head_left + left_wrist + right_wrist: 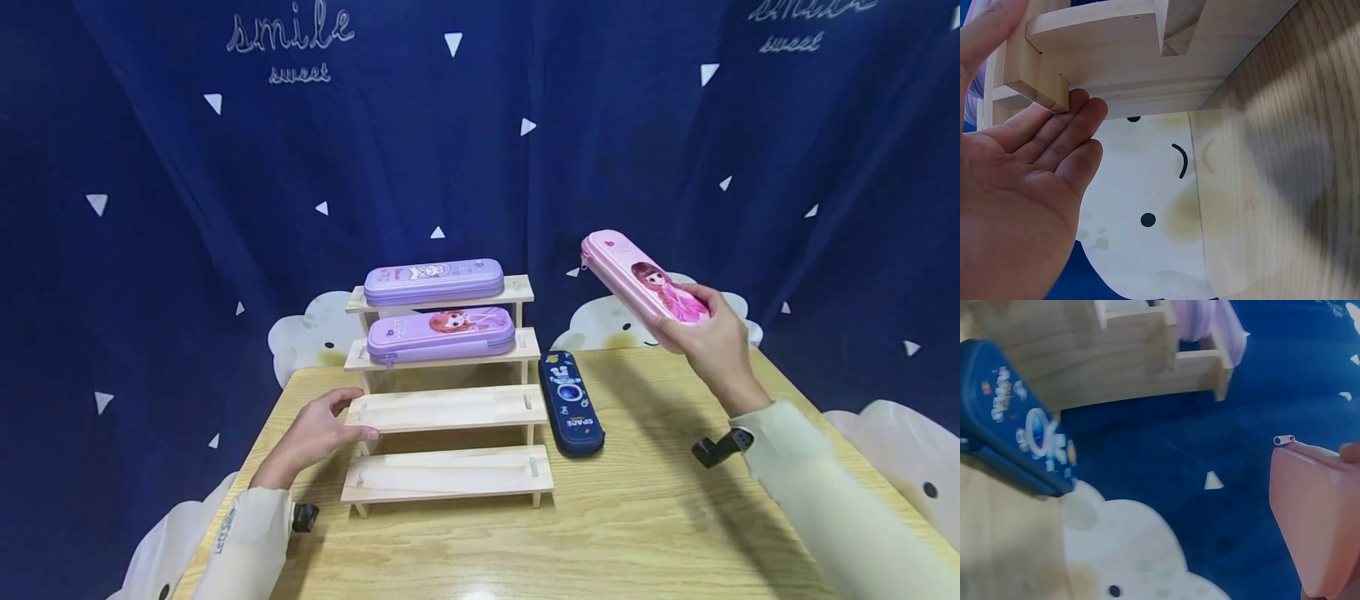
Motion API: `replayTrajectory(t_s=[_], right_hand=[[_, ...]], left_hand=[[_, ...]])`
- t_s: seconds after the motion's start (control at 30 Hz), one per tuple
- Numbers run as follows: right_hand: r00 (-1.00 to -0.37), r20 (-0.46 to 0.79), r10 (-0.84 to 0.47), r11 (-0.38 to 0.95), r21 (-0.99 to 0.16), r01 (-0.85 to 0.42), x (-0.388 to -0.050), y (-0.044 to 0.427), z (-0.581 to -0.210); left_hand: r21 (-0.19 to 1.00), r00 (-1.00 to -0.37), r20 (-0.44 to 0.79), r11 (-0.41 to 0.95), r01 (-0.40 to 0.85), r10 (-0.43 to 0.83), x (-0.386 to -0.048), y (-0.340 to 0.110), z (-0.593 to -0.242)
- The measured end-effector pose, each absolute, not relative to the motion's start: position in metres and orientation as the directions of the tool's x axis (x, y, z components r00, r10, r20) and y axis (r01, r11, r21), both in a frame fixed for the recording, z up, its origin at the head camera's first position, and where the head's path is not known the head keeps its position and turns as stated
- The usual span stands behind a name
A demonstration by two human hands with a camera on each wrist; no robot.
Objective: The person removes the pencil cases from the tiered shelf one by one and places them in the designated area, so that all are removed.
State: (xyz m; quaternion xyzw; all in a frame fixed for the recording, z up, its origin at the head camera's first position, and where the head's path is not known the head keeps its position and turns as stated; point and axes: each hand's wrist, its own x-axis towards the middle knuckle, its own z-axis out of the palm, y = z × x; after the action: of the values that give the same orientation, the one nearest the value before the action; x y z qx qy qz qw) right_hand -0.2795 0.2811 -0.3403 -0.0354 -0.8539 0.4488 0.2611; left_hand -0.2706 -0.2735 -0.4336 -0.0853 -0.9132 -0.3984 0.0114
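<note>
My right hand (716,350) grips a pink pencil case (626,275) with a doll picture, raised above the table's right side; its zip pull shows in the right wrist view. At the left end of a four-step wooden rack (446,410), my left hand (315,433) holds the second step from the bottom, thumb on top and fingers by the end support. A plain lilac pencil case (435,283) with a small cartoon lies on the top step. Below it sits a purple pencil case (441,335) with a red-haired doll. The two lower steps are bare wood.
A navy space pencil case (572,404) lies on the wooden table (637,525), close to the rack's right side. Behind hangs a dark blue curtain (420,150) with white triangles and cloud shapes.
</note>
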Motion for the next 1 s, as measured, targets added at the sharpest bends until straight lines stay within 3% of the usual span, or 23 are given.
replayTrajectory(t_s=[0.43, 1.0], right_hand=[[-0.898, 0.311, 0.312, 0.647, -0.762, -0.04, -0.285, 0.289, -0.408], [-0.947, 0.183, 0.264, 0.694, -0.718, 0.055, -0.29, 0.284, -0.461]], left_hand=[[0.732, -0.986, 0.084, 0.662, 0.161, 0.148, -0.268, -0.272, -0.43], [0.727, -0.987, 0.079, 0.669, 0.152, 0.138, -0.27, -0.272, -0.432]])
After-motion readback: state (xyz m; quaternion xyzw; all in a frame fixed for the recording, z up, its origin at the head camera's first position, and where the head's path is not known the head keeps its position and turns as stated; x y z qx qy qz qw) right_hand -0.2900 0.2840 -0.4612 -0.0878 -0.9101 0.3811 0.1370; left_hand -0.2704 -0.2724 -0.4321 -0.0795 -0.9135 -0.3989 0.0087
